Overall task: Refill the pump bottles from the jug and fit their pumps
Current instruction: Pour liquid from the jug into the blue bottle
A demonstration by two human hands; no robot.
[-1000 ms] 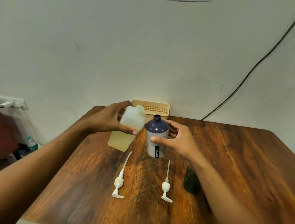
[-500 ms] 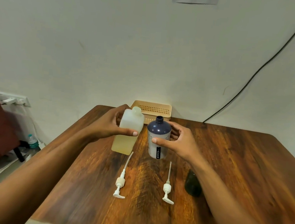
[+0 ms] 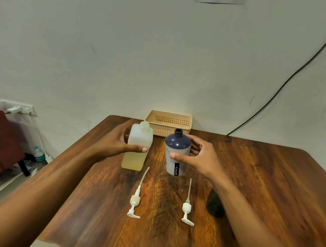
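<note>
Left hand grips translucent rectangular jug, yellowish liquid; right hand grips round navy-shouldered bottle, black label reads JOYO.

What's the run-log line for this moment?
left hand grips translucent plastic jug of yellowish liquid | right hand holds uncapped dark-blue plastic bottle | two white plastic pumps lie loose on wooden table

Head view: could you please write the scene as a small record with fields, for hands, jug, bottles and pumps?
left hand grip: holds the jug, near upright, yellowish liquid in its lower part
right hand grip: holds the blue bottle, neck open, no pump
pumps: two, left pump and right pump, lying on the table
dark bottle: partly hidden by the right forearm
basket: at the wall, behind both
</note>
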